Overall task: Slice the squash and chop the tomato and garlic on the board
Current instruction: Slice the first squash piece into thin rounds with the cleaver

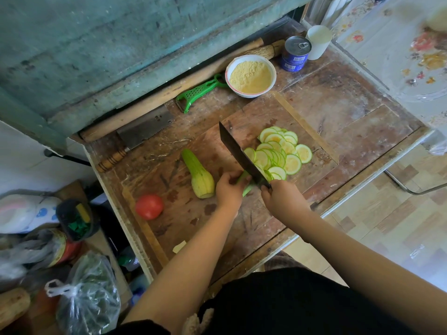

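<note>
The right hand grips the knife. The left hand curls round the green squash piece, fingers just beside the blade. Round slices lie behind it on the board.

Home kitchen, worn wooden board, cleaver, green peeler, bowl of flour, tin cans

Between our hands lies the short green stub of squash, held by our left hand with the cleaver in our right hand. Pale round slices pile beyond the right hand. Left of the left hand lie a peeled squash and a red tomato on the board.
</note>
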Demonstrator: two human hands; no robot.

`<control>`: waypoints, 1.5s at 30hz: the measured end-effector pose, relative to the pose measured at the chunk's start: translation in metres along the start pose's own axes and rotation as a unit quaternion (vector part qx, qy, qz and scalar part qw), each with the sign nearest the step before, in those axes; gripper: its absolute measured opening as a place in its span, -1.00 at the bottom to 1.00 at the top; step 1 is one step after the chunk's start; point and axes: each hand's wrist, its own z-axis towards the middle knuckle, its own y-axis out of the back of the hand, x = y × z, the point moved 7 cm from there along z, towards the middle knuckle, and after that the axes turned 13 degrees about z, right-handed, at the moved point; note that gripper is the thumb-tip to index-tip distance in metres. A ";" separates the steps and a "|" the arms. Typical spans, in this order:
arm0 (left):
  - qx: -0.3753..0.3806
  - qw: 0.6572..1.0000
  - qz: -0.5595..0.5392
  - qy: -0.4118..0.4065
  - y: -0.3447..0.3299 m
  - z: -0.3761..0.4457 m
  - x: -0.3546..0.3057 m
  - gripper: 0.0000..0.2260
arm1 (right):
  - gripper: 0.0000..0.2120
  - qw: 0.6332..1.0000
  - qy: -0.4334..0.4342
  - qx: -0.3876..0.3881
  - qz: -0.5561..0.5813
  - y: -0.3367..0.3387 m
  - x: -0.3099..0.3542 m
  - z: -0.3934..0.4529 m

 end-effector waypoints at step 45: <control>0.009 1.000 -0.009 0.014 0.003 -0.003 0.003 -0.85 | -0.67 0.998 0.041 -0.040 0.012 0.011 0.002 -0.024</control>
